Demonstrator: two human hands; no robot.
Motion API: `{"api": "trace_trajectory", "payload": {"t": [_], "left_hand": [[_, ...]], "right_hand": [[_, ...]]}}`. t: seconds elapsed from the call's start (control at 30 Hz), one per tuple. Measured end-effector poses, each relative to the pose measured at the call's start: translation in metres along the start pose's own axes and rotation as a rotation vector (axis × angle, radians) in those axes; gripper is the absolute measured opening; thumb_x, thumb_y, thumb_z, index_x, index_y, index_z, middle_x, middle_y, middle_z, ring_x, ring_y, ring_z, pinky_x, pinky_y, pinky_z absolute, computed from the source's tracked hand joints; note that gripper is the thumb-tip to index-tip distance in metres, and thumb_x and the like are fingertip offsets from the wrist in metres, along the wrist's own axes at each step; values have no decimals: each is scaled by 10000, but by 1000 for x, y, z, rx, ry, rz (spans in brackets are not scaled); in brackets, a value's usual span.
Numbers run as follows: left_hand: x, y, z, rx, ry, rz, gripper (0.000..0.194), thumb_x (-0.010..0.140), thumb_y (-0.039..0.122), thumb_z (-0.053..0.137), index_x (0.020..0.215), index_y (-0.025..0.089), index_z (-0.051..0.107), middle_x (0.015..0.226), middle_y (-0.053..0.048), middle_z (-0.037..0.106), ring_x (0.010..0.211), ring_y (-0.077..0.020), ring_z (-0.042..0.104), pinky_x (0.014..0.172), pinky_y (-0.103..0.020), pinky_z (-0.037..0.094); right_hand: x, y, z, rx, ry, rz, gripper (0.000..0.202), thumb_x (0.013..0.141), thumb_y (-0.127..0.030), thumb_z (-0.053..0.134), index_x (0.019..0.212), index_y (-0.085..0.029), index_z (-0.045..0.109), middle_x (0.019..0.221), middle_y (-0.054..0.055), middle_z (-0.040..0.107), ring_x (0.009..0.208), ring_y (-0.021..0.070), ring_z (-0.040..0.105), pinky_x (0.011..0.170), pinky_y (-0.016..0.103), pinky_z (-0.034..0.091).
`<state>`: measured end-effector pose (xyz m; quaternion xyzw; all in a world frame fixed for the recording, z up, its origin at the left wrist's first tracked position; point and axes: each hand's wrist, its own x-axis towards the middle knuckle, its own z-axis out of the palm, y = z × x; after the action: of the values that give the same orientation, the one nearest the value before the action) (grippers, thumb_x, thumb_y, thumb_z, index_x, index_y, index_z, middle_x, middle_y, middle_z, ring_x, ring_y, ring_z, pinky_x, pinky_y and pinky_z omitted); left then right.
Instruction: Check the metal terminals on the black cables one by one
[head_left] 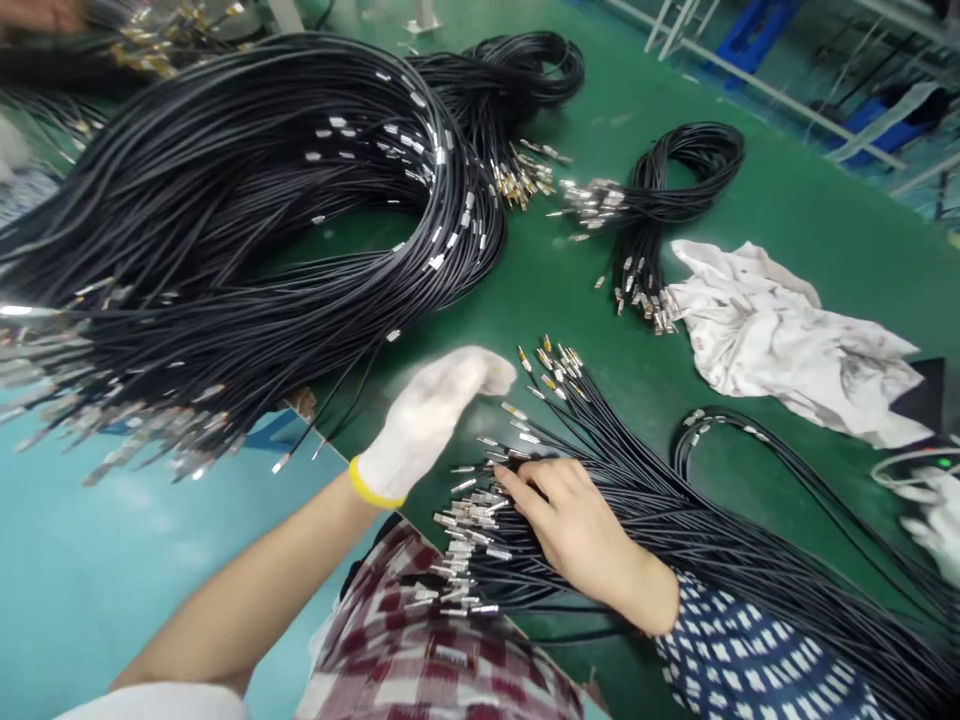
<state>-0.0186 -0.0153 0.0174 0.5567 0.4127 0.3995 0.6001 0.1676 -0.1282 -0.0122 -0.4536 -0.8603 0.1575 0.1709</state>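
In the head view my left hand [446,400], in a white knit glove with a yellow cuff, hovers over the green table edge. Its fingers are bent and pressed together near several cable ends; whatever they hold, if anything, is hidden. My bare right hand [574,520] lies on a fanned bundle of black cables [675,520], thumb and forefinger curled onto cables just behind their ends. Silvery metal connectors [469,530] stick out to the left of that hand. Further connectors with yellowish parts [555,370] spread beyond it.
A big looped heap of black cables [300,270] with white tags overhangs the table's left edge. Smaller coils [694,170] lie farther back on the green table [600,90]. A crumpled white cloth [787,335] rests at right. Another person's blurred hand [37,15] shows top left.
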Motion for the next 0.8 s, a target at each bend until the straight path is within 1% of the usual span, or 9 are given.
{"api": "trace_trajectory", "payload": {"t": [0.07, 0.13, 0.27, 0.33, 0.43, 0.57, 0.63, 0.73, 0.8], "left_hand": [[-12, -2, -5, 333, 31, 39, 277, 997, 345, 449, 950, 226, 695, 1034, -24, 716, 1011, -196, 638, 985, -338, 453], [-23, -11, -6, 631, -15, 96, 248, 979, 282, 464, 945, 230, 704, 1033, -19, 727, 1027, -211, 642, 998, -364, 438], [-34, -28, -5, 925, -28, 188, 227, 959, 244, 496, 936, 226, 721, 1045, -33, 743, 1003, -237, 660, 971, -412, 451], [-32, -32, -5, 961, 0, 203, 219, 956, 245, 511, 919, 234, 726, 1038, -34, 749, 993, -239, 667, 963, -413, 460], [-23, -33, -5, 962, 31, 200, 216, 955, 240, 511, 899, 238, 720, 1022, -32, 751, 973, -231, 675, 951, -401, 472], [-15, -31, -4, 924, 40, 200, 218, 957, 219, 489, 890, 219, 696, 985, -32, 739, 943, -215, 669, 919, -375, 484], [-13, -28, -2, 927, -13, 258, 224, 966, 224, 468, 893, 221, 680, 970, -35, 719, 934, -215, 649, 891, -369, 482], [-12, -22, 2, 964, -196, 413, 202, 962, 237, 471, 915, 192, 662, 984, -61, 673, 927, -220, 600, 850, -357, 471], [-12, -18, 4, 954, -276, 441, 199, 960, 230, 467, 901, 164, 645, 967, -69, 636, 904, -206, 569, 832, -339, 462]], "right_hand": [[-9, -1, 1, 58, 6, 1, 377, 996, -93, 437, 1345, -125, 573, 1125, 148, 680, 1024, 262, 608, 881, 436, 550], [-12, 1, -2, 135, 27, 8, 267, 1011, -149, 480, 1232, -148, 629, 1121, 132, 684, 1042, 256, 615, 906, 427, 556], [0, 16, -15, 201, 138, 89, 187, 1014, -162, 503, 1100, -191, 667, 1080, 95, 700, 1013, 224, 642, 915, 385, 553], [12, 26, -20, 46, 190, 224, 156, 1008, -229, 539, 1031, -191, 689, 1015, 98, 702, 961, 244, 643, 871, 404, 544], [29, 40, -20, -183, 119, 366, 173, 971, -309, 610, 910, -179, 707, 919, 102, 687, 879, 275, 635, 745, 402, 509], [32, 43, -16, -98, 122, 371, 155, 977, -252, 592, 857, -185, 664, 877, 62, 670, 803, 221, 627, 738, 356, 474], [26, 40, -17, -27, 185, 349, 140, 988, -254, 571, 883, -188, 635, 892, 57, 664, 792, 206, 621, 746, 347, 467], [18, 34, -21, 46, 250, 305, 127, 994, -234, 548, 888, -189, 602, 893, 57, 649, 789, 199, 620, 736, 342, 463], [20, 31, -25, 112, 262, 299, 113, 991, -221, 545, 896, -189, 597, 900, 56, 644, 779, 189, 623, 739, 337, 465]]}}
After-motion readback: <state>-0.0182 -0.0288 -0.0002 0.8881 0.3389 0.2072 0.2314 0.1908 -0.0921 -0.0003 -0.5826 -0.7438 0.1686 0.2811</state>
